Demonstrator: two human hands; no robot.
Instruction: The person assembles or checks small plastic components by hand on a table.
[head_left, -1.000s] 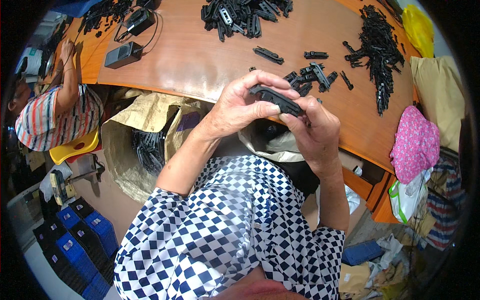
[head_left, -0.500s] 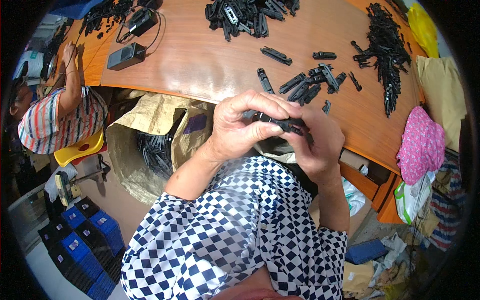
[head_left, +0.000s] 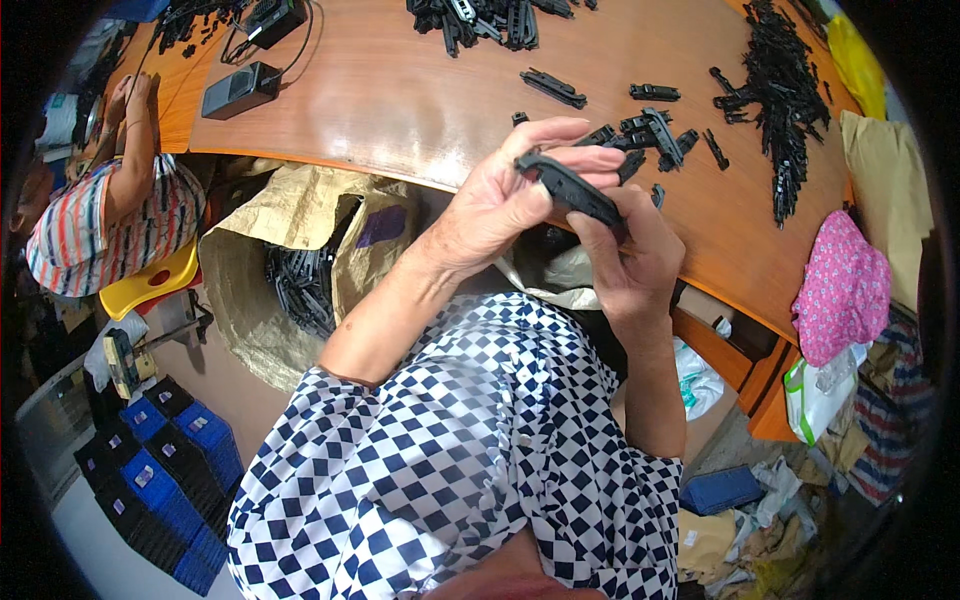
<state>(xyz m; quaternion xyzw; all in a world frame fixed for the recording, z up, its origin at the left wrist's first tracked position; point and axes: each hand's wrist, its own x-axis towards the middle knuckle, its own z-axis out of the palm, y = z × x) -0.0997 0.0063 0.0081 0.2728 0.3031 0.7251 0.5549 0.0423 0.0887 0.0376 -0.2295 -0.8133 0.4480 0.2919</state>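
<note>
A long, slightly curved black plastic part (head_left: 574, 192) is held tilted between my two hands, above the near edge of the table. My left hand (head_left: 500, 190) has its thumb against the upper left end of the part, with its fingers loosely stretched out behind. The lower right end is pinched between the thumb and fingers of my right hand (head_left: 640, 255). Just beyond my hands lies a loose cluster of similar black plastic parts (head_left: 655, 135), partly hidden by my fingers.
A big pile of black parts (head_left: 470, 25) and a heap of thin black pieces (head_left: 785, 120) lie on the wooden table (head_left: 400, 110). A black box with a cable (head_left: 240, 90) sits at left. Below is an open sack of parts (head_left: 255, 340). A person in stripes (head_left: 120, 220) works at far left.
My left fingers have loosened and straightened, and the part has turned so that its long side shows, sloping down to the right. The view has shifted slightly.
</note>
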